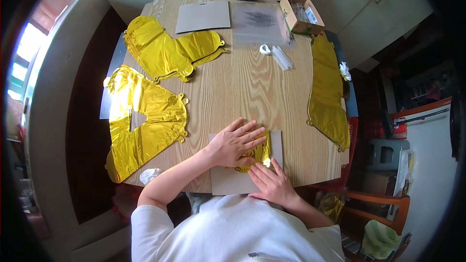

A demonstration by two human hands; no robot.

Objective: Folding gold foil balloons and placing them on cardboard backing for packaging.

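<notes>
One holed gold foil [160,136] is lying flat at the left of the wooden table [228,92], with a bent gold foil [155,51] resting beyond it and a crumpled tissue [150,175] sitting near the close edge. Toward the middle, the left hand [233,145] is pressing palm-down, fingers spread, over a small gold foil bundle [262,151] on a grey card [233,184] — covering so much of the bundle that its long axis is staying hard to tell. The bundle is lying directly under the left hand and just beyond the right hand's fingertips, so the left is the nearer one. The right hand [274,184] is lying flat, fingers extended up and leftward, its tips meeting the bundle's near edge; neither hand is visibly pinching anything. Farther right, a long gold foil [327,92] is stretching along the table's right side.
</notes>
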